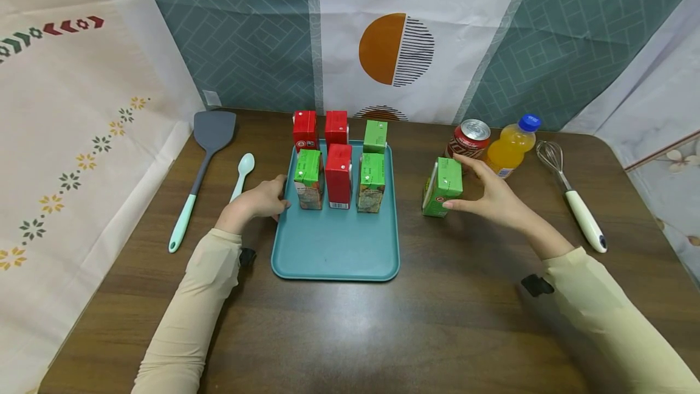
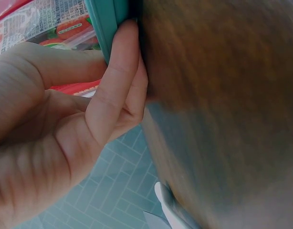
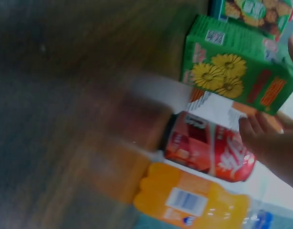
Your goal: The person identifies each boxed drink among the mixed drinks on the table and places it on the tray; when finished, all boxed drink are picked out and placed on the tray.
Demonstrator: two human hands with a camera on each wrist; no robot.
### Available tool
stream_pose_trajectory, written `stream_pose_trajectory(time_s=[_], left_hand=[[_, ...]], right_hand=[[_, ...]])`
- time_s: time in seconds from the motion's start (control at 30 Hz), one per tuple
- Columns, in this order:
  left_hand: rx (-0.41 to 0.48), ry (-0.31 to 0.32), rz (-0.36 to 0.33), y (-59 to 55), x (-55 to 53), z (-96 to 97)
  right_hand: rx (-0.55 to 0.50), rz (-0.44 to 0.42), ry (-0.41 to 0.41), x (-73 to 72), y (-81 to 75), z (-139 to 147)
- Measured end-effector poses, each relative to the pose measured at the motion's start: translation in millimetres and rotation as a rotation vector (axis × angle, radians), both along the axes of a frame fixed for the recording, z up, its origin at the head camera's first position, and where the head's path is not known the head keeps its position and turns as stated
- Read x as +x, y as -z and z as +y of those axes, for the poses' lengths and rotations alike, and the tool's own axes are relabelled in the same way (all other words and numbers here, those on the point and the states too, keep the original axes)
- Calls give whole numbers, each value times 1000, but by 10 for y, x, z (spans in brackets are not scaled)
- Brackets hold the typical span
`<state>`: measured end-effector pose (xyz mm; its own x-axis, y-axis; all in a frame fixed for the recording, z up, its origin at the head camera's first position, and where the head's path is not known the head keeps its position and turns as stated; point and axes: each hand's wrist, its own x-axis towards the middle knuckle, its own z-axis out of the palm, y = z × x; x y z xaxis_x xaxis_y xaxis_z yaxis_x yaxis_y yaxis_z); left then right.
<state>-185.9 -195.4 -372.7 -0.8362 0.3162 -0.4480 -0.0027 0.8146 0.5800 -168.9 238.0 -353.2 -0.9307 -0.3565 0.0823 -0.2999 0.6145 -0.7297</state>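
Observation:
My left hand grips the left rim of a teal tray; the left wrist view shows the thumb above the rim and fingers beneath it. On the tray stand red drink cartons and green drink cartons, in the back and middle. To the right of the tray, my right hand holds another green drink carton by its upper part, thumb on the near side and fingers on the far side. Yellow flowers show on this carton in the right wrist view. Whether its base touches the table cannot be told.
Just behind the right hand stand a red soda can and an orange drink bottle with a blue cap. A whisk lies at the right. Left of the tray lie a spatula and a pale green spoon.

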Motion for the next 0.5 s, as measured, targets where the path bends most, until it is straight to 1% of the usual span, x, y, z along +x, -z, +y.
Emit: stream_pose_trajectory(time_s=[0.07,0.13,0.27,0.3,0.37,0.5], left_hand=[[2,-4,-3,1,7,-1],[5,-4,-4,-5,18,-1],[8,-6,-7,-5,24,4],[8,-6,-6,-3,21,3],[3,-7,-5,2,15,3],[-2,-8,-7,-10,8,3]], right_hand=[[-21,-72,-10,-44,43,13],[-68,-138,-24,-86,82,19],[-149,-228,-57,-129,140,14],[-160,-241,-64,-133,150,10],[-159,-238,-54,-135,162,-4],[-147,-193,22,-127,150,-53]])
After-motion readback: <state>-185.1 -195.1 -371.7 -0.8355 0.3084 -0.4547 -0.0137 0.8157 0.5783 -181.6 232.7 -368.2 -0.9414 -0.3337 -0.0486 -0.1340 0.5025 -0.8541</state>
